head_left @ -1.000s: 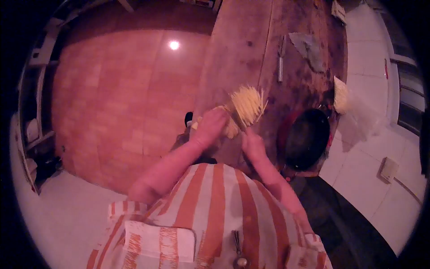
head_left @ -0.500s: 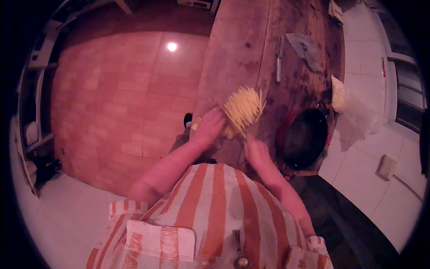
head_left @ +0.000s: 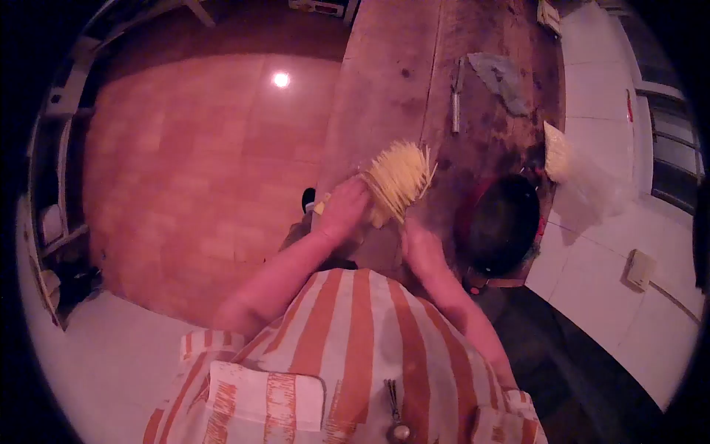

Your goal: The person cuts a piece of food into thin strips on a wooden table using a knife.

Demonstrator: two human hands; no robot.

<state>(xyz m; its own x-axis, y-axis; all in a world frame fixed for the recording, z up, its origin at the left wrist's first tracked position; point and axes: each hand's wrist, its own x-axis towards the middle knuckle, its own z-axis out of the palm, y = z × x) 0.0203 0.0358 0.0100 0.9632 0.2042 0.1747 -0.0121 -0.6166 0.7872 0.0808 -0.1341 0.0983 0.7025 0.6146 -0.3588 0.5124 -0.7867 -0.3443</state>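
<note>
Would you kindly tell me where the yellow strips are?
In the head view, the yellow strips sit near the centre, just right of the left hand and beyond the right hand, left of the pan.

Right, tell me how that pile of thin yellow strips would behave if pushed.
The pile of thin yellow strips would probably spread apart, since many separate ends show. Individual strips seem fairly stiff, as some jut out straight. Each is likely light, being so slender.
</note>
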